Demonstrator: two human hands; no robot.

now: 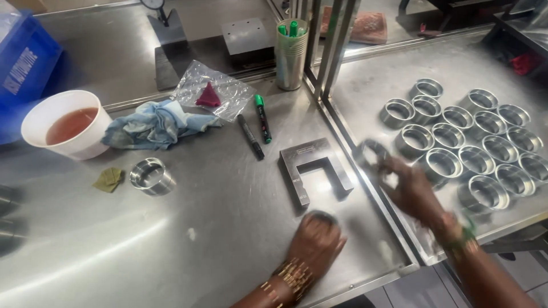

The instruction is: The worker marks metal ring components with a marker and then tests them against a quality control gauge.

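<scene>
Steel rings (pixel 476 137), short and thick-walled with a bright machined shine and hollow centres, stand packed in loose rows on the right-hand steel table (pixel 377 85), open ends up, most of them touching their neighbours. One more ring (pixel 371 153) is blurred at the near left edge of that group, right at the fingertips of the right hand (pixel 412 188); the hand is smeared with motion, its fingers curled about the ring, though I cannot tell whether they truly grip it. A beaded band sits on that wrist.

On the left-hand table (pixel 217 228), the left hand (pixel 315 242) lies knuckles up, closed over a dark round ring (pixel 321 217) whose rim just shows beyond the fingers. A gold-coloured bracelet wraps that wrist. Just beyond the hand lies a grey U-shaped steel gauge block (pixel 313 168), its open end facing near.

A single ring (pixel 152 175) stands alone well to the left, beside a small folded olive pad (pixel 108 179). Farther off are a white bowl (pixel 67 124) of brownish liquid, a crumpled blue cloth (pixel 153 124), a clear plastic bag (pixel 214 91) with a dark red scrap in it, a black marker (pixel 250 137) and a green-capped marker (pixel 262 118) lying side by side, and a cup (pixel 291 54) holding more green markers. A blue crate (pixel 25 63) sits at the far left.
</scene>
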